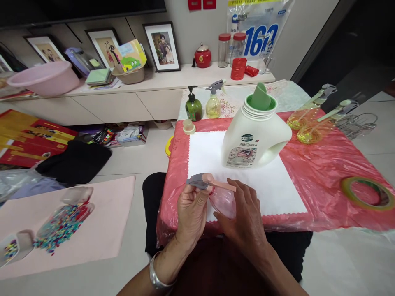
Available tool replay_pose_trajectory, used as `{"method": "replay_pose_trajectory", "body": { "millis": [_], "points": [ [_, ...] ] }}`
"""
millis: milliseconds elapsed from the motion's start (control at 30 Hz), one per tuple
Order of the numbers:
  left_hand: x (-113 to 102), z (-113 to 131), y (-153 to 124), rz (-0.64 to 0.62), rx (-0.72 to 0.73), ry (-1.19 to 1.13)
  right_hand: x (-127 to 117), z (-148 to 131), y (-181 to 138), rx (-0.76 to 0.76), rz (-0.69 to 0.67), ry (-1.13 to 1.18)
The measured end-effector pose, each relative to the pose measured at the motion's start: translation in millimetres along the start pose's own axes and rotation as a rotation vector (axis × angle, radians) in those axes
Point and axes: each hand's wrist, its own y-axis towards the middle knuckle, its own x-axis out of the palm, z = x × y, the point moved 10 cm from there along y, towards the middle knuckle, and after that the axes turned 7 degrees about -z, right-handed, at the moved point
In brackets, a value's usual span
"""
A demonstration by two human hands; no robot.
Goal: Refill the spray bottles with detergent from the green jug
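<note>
My left hand [191, 209] pinches the grey spray head [197, 181] of a small pink spray bottle [222, 200]. My right hand [243, 216] wraps round the bottle's clear pink body from the right. Both hands hold it over the near edge of a low table covered in red plastic [321, 172], above a white cloth [271, 185]. A large white detergent jug [254, 137] with a green funnel [260, 97] in its mouth stands just beyond on the cloth.
At the table's far left stand a dark green pump bottle [193, 107], a yellow spray bottle [214, 103] and a small cap [189, 126]. Two yellow spray bottles [308, 111] lie at the right, with a tape roll [365, 193] nearer. Containers of coloured beads [61, 222] sit on a pink sheet on the floor at left.
</note>
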Motion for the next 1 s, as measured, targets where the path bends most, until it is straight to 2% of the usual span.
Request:
{"method": "replay_pose_trajectory", "body": {
  "millis": [300, 633, 833, 1000],
  "points": [
    [-2.9, -12.7, -0.4, -0.088, -0.009, -0.008, 0.6, 4.9, 0.4, 0.003, 0.004, -0.026],
    [7.6, -8.8, -5.0, -0.241, 0.041, 0.033, -2.0, 1.5, -1.7, -0.020, 0.026, -0.018],
    [7.5, 2.2, -4.6, -0.212, 0.146, 0.164, -4.8, -0.7, -1.7, -0.042, 0.031, 0.011],
    [10.7, -2.9, -3.3, -0.203, 0.043, 0.036, -4.2, -0.4, -3.2, -0.047, 0.043, 0.021]
  ]
}}
